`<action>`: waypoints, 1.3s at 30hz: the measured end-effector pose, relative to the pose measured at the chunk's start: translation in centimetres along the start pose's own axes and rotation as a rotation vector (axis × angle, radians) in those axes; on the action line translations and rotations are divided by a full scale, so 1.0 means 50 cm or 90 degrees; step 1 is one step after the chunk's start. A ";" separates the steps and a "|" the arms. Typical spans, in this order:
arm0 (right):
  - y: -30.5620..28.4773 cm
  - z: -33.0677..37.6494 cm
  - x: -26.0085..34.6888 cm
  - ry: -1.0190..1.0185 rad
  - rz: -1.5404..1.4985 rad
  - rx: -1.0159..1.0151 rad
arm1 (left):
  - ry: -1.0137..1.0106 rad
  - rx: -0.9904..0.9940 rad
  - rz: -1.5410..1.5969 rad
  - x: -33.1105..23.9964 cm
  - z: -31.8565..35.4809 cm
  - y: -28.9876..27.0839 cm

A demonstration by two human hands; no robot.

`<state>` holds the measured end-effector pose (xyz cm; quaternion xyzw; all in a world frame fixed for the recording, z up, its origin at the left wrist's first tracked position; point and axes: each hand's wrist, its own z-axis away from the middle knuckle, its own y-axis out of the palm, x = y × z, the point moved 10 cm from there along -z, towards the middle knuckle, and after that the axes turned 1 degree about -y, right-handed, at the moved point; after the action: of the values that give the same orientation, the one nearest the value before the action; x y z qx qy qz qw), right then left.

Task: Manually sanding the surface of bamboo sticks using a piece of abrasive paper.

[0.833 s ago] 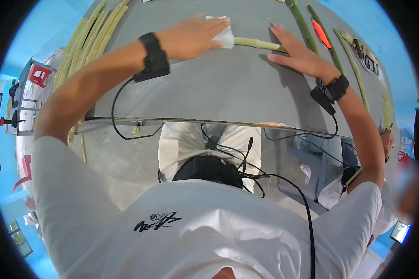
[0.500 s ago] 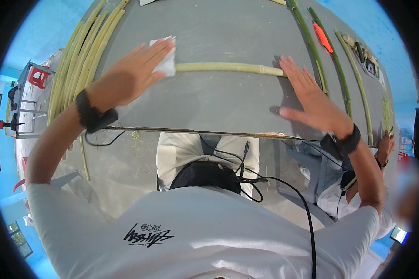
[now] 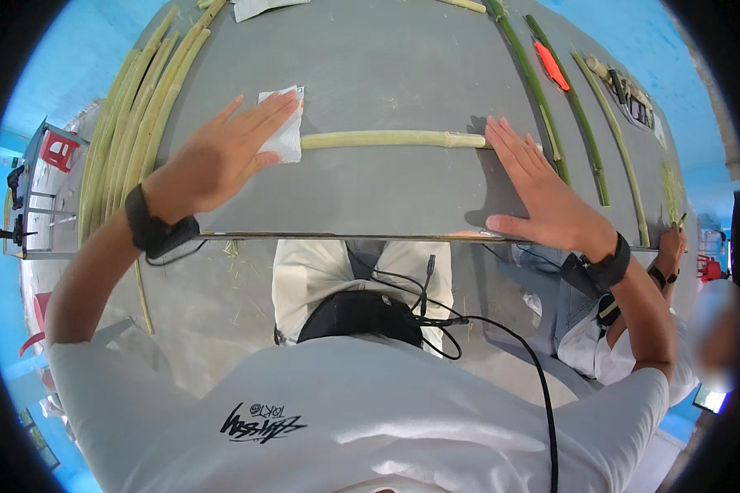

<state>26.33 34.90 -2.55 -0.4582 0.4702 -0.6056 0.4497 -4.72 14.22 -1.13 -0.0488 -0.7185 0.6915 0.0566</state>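
Observation:
A pale peeled bamboo stick [image 3: 386, 140] lies crosswise on the grey table in front of me. My left hand [image 3: 218, 160] is stretched out flat over a small white sheet [image 3: 288, 138], perhaps sandpaper or cloth, which covers the stick's left end. The fingers press from above and are not wrapped round it. At the stick's other end rests my right hand [image 3: 543, 193], fingers extended and thumb spread toward the near table edge. That end of the stick is partly hidden under the fingers.
Several long peeled poles [image 3: 152, 107] lie along the table's left side. To the right are green bamboo poles [image 3: 528, 70] and an orange-red tool [image 3: 552, 66]. Another white sheet [image 3: 263, 8] lies at the back. A co-worker's hand [image 3: 672, 242] is at far right. A black cable [image 3: 543, 386] crosses my shirt.
The whole view has shifted slightly, so the table's things appear a little lower and more to the left. Both hands stay at the two ends of the stick.

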 end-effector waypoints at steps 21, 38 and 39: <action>-0.005 -0.020 -0.019 0.019 0.023 -0.015 | 0.033 -0.035 -0.050 -0.039 -0.075 0.038; -0.009 -0.006 0.017 0.053 0.011 -0.003 | 0.018 0.030 -0.051 -0.043 -0.073 0.030; -0.014 -0.024 0.010 0.060 0.007 -0.015 | 0.012 0.019 -0.062 -0.049 -0.096 0.030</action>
<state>25.00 34.72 -1.97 -0.4319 0.5002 -0.6185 0.4252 -1.57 18.66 -2.49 -0.0191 -0.7093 0.6978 0.0979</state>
